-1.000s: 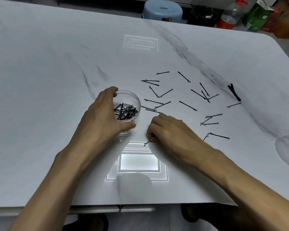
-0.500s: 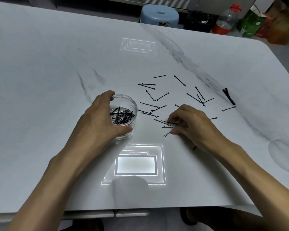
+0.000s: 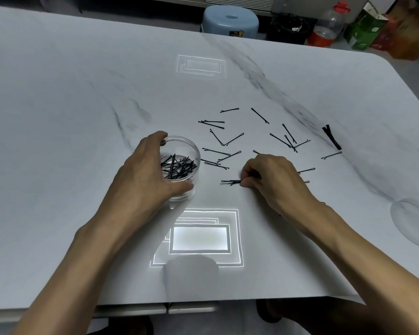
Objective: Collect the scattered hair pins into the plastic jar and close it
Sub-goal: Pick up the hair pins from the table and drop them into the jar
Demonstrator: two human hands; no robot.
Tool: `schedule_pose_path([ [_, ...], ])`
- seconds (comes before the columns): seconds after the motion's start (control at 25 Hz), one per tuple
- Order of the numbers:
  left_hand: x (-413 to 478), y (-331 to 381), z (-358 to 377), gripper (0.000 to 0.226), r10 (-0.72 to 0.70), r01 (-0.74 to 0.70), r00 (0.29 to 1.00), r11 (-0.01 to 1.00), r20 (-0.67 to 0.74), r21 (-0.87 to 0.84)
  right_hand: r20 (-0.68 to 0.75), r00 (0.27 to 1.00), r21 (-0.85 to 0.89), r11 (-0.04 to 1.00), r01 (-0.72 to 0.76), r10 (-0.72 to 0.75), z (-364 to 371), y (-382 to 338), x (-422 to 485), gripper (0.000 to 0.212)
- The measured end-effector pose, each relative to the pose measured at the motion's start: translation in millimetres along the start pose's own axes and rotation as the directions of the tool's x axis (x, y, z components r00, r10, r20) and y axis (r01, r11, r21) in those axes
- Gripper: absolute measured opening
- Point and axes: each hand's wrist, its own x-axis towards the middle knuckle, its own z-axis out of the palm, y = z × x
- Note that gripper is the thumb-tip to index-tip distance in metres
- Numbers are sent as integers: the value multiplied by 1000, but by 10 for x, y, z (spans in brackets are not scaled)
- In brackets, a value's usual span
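Jar open, part-filled, cupped in left hand to steady it. Right hand just beside, pinching a few pins off the table. More pins beyond it. Lid far right.

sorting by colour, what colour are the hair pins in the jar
Black, in the clear jar; hair pins show best in the head view.

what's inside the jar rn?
The clear plastic jar holds a tangled heap of black hair pins and has no lid on. The left hand wraps its near-left wall, hiding that side. An exact pin count can't be read.
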Motion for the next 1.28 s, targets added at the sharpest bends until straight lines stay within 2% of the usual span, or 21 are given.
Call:
schedule_pose_path([
  [0.16,-6,-7,5,93,4,-4,1000,1000,-2,4,-2,991,-162,978,131,-133,54,-46,-74,5],
  [0.32,-7,-11,9,92,3,-3,1000,1000,3,4,-17,994,0,994,110,-110,-14,-56,-41,8],
  [0.44,-9,-18,10,93,11,-11,1000,1000,6,10,-160,979,163,975,153,-127,-181,-156,104,8],
  [0.52,-11,-18,11,93,14,-14,1000,1000,4,17,-220,946,150,950,273,-237,-284,-361,215,6],
  [0.6,-4,-18,16,96,10,-10,1000,999,6,33,-163,920,78,925,372,-356,-291,-614,309,5],
  [0.68,-2,-14,15,98,2,-2,1000,999,9,49,-99,906,74,905,420,-412,-233,-775,363,7],
  [0.76,-4,-17,7,97,2,-2,1000,999,0,53,-153,917,186,900,393,-369,-207,-782,414,12],
  [0.84,-16,-34,-20,96,-10,11,1000,999,-11,47,-232,950,317,908,275,-207,-184,-642,465,13],
  [0.88,-26,-44,-37,96,-20,20,1000,999,-14,41,-207,971,331,925,183,-119,-162,-552,491,15],
  [1.0,-42,-64,-78,96,-35,35,999,999,-12,38,23,999,196,980,-38,34,39,-376,489,22],
  [1.04,-43,-65,-87,96,-37,38,999,999,-10,40,41,998,180,982,-57,51,113,-366,479,18],
  [1.12,-50,-62,-94,95,-39,39,999,999,-9,37,-14,999,142,989,-29,31,195,-373,470,6],
  [1.28,-66,-43,-103,93,-31,32,999,999,-5,34,-87,989,-118,987,107,-117,252,-403,419,13],
])
